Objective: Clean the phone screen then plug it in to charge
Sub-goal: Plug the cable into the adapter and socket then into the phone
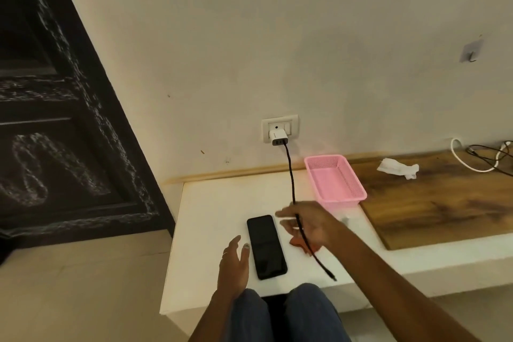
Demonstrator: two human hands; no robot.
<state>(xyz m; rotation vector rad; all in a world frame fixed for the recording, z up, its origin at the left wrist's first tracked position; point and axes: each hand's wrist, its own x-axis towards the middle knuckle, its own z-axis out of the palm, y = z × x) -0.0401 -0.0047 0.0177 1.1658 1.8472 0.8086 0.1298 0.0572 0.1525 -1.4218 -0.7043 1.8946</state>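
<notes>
A black phone [266, 246] lies screen up on the white ledge [205, 219]. My left hand [233, 264] rests open just left of the phone, thumb near its edge. A black braided charging cable [290, 172] runs down from a white charger [278, 138] in the wall socket. The cable crosses the palm of my right hand [306, 223], fingers spread, just right of the phone; I cannot tell whether the hand touches it. The cable's free plug [331, 276] points toward the ledge's front edge. An orange cloth [298, 243] peeks out under my right hand.
A pink plastic basket [334, 180] stands behind my right hand. A wooden board [438, 203] lies to the right, with a crumpled white tissue [397, 168] and loose cables [483, 158] at the back. My knees [280, 311] are below the ledge. A dark door [55, 119] is on the left.
</notes>
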